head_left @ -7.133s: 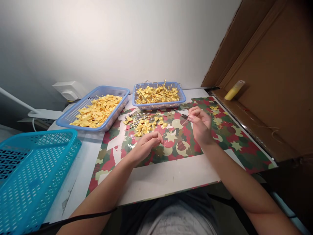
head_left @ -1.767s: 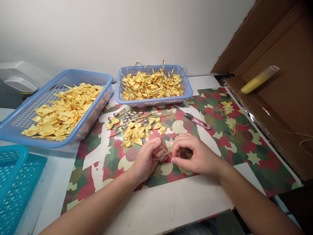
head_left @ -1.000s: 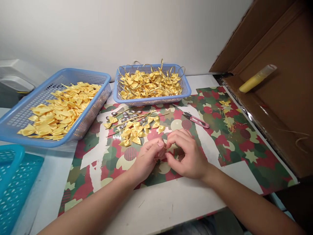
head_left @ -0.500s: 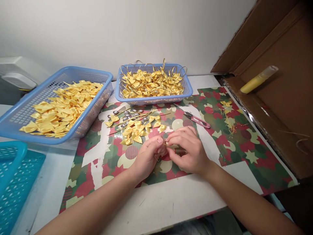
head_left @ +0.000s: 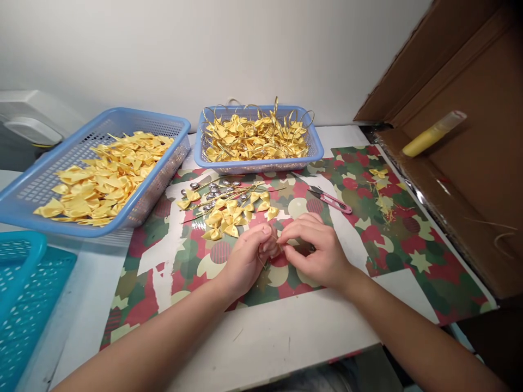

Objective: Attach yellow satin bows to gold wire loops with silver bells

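My left hand and my right hand meet fingertip to fingertip over the patterned paper, both pinched on a thin gold cord that barely shows between them. Just beyond my hands lies a small pile of yellow satin bows with gold cords and silver beads. A pink thread snipper lies to the right of the pile.
A blue basket of plain yellow bows stands at the left, and a smaller blue basket of bows with gold loops at the back. A teal basket is at the near left. A cardboard box with a yellow tube lines the right side.
My hands have come closer together, fingertips now touching over the cord; the small gold loop seen between them earlier is now hidden. My view has shifted slightly.
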Action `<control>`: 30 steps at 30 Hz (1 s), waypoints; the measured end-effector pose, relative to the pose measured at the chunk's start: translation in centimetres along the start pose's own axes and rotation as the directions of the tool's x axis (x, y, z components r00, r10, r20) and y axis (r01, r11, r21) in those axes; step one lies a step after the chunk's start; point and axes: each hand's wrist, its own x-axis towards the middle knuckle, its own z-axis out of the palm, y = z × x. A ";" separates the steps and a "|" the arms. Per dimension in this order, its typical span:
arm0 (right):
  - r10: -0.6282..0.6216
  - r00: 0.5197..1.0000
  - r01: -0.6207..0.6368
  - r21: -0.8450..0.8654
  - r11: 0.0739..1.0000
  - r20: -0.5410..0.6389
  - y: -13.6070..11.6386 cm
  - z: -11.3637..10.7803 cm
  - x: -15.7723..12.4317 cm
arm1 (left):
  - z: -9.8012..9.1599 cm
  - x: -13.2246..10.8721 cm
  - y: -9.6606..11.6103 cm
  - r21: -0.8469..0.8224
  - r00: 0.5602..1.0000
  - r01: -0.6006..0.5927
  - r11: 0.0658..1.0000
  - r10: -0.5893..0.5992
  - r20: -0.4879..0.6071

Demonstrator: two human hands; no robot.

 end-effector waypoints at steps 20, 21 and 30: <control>0.136 0.991 -0.135 0.248 0.959 0.011 0.1 -0.3 0.2 | 0.2 0.3 0.2 -0.097 0.999 0.015 0.995 -0.019 -0.045; 0.132 0.991 -0.132 0.248 0.960 0.017 0.0 -0.4 0.2 | 0.2 0.3 0.3 -0.113 0.998 0.018 0.993 -0.024 -0.055; 0.140 0.989 -0.147 0.227 0.963 0.047 0.1 -0.6 0.3 | 0.2 0.4 0.6 -0.220 0.989 0.063 0.973 -0.090 -0.115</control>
